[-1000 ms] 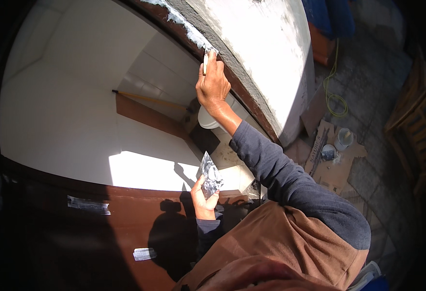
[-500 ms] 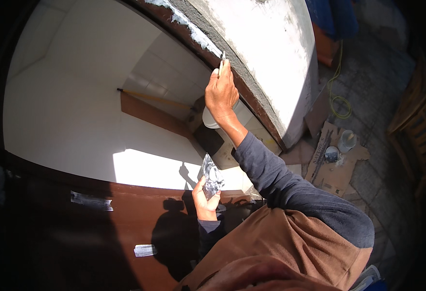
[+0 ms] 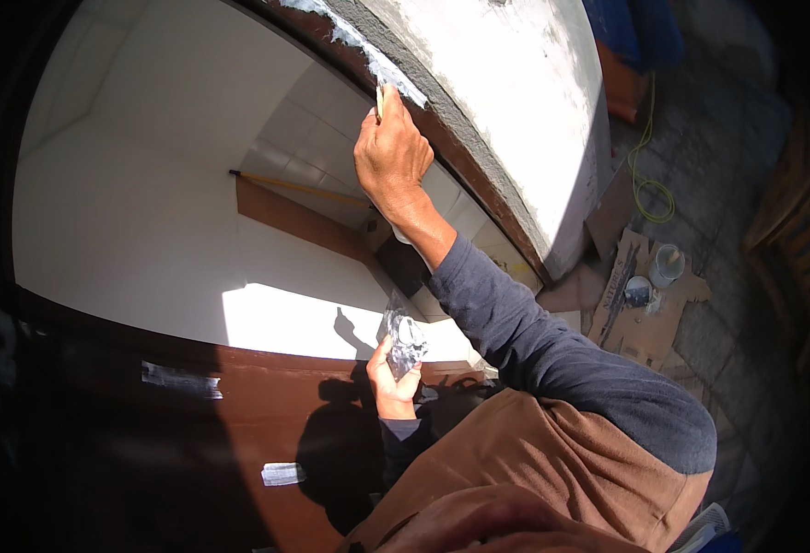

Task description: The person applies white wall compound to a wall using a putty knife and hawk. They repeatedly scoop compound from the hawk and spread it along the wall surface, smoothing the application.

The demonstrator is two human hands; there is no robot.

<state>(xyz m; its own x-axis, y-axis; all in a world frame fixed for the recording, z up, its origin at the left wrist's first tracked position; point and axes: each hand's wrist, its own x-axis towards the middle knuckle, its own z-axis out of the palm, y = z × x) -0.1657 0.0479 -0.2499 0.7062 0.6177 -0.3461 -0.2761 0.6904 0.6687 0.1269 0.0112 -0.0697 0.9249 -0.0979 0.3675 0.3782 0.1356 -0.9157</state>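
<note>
My right hand reaches up to the brown frame edge and grips a small putty knife by its pale handle. The blade is mostly hidden, at a ragged strip of white filler along the joint between the brown frame and the grey wall edge. Lower down, my left hand holds a shiny, pointed plate smeared with white paste. I cannot tell whether that plate is metal or plastic.
A rough white wall rises at the upper right. On the floor, cardboard bears a clear cup and an open tub of white paste. A yellow hose lies beyond. White patches mark the brown panel.
My right hand with the putty knife has moved left and slightly up along the filler strip. The left hand with the plate stays nearly in place.
</note>
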